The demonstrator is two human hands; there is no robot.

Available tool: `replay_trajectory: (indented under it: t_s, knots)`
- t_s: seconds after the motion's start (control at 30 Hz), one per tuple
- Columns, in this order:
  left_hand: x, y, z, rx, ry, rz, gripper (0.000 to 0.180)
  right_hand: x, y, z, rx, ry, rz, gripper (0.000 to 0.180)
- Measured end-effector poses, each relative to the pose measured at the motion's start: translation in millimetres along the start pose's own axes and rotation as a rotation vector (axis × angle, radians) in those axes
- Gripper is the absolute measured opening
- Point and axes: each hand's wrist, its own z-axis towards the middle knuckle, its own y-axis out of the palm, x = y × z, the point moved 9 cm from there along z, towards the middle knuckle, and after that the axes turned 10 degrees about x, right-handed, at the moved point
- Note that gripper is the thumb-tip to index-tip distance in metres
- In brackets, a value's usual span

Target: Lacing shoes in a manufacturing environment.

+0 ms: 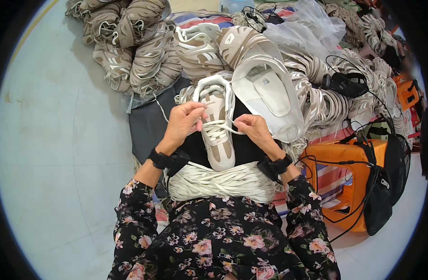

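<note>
A beige and white shoe upper (pixel 221 156) lies in front of me on a black surface, toe pointing at me. A white shoelace (pixel 216 134) runs across its lower eyelets. To its left is my left hand (pixel 185 122), closed with thumb and fingers pinched; a bit of lace shows beside it. My right hand (pixel 255 129) pinches the lace just right of the tongue. A thick bundle of loose white laces (pixel 218 183) lies across my lap below the toe.
Nested uppers (pixel 267 88) stand right behind the shoe upper, with more uppers (pixel 144 63) heaped at the far left. An orange plastic stool (pixel 356 205) with black cables and a black bag (pixel 391 186) stands at right. Clear plastic (pixel 312 28) lies at the back.
</note>
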Motion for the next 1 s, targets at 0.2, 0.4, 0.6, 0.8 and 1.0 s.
replay_trajectory:
  t_s: [0.2,0.4,0.6,0.8,1.0]
  knots:
    - [-4.2,26.5,10.4,-0.068,0.201,0.066,0.018,-4.9,0.5,2.0,0.043,-0.023,-0.128,0.014]
    - [-11.6,35.3,12.1,-0.033,0.167,0.316,0.018,-4.9,-2.0,7.0,0.108,-0.026,-0.035,0.014]
    - [-6.9,39.1,10.7,-0.050,0.152,0.360,0.017,-13.2,-4.2,4.0,0.150,0.011,-0.038,0.014]
    - [-12.3,41.6,11.7,-0.062,0.111,0.306,0.018,-30.4,-4.4,1.3,0.235,-0.180,-0.146,0.012]
    - [-13.6,42.4,12.2,-0.031,0.104,0.284,0.019,-46.9,2.1,2.8,0.248,-0.366,-0.215,0.010]
